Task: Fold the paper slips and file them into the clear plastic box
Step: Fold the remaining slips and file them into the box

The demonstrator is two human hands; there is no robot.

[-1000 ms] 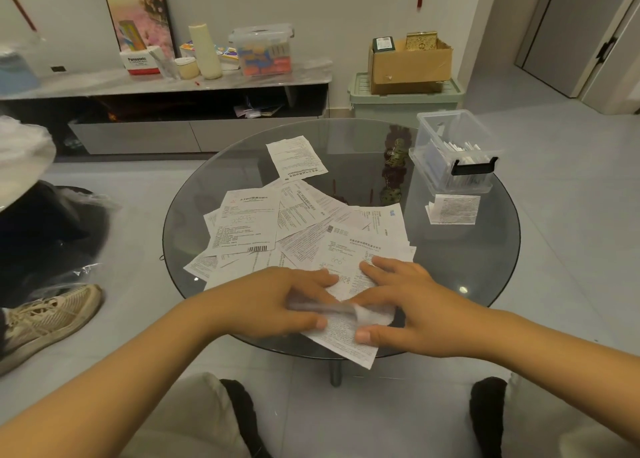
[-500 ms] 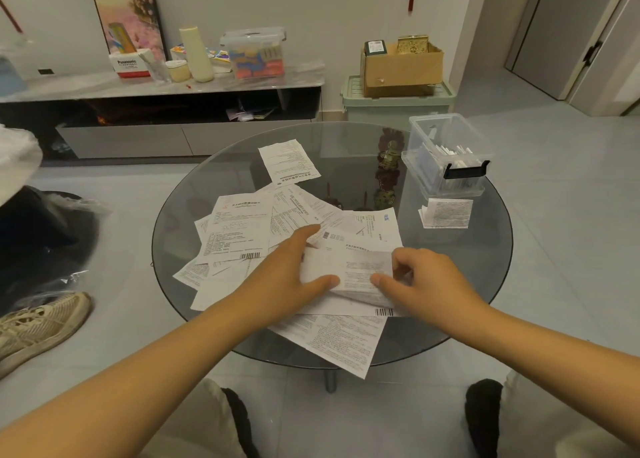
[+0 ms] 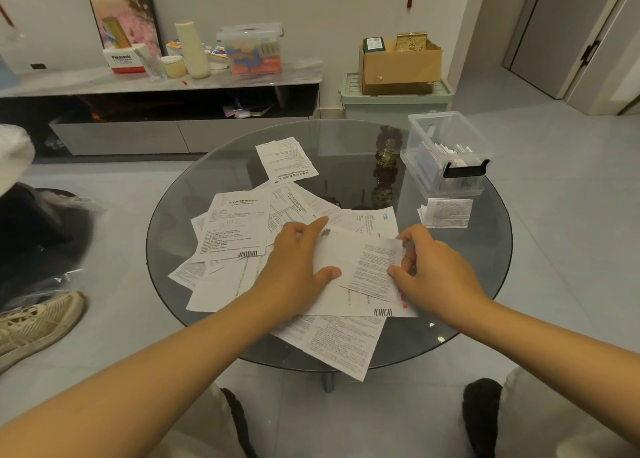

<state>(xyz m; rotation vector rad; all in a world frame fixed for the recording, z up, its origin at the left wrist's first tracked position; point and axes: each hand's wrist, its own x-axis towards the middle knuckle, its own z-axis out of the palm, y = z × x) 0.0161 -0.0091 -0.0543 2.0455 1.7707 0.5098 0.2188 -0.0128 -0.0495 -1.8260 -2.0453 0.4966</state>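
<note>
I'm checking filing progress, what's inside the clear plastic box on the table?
The clear plastic box holds white folded slips standing in a row. Their number and the box's bottom are hidden.

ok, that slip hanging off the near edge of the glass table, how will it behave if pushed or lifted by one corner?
The overhanging slip is a thin printed sheet, so probably floppy and drooping if lifted. On the smooth glass table it likely slides easily. With one corner past the rim, a nudge toward the person could tip it off.
</note>
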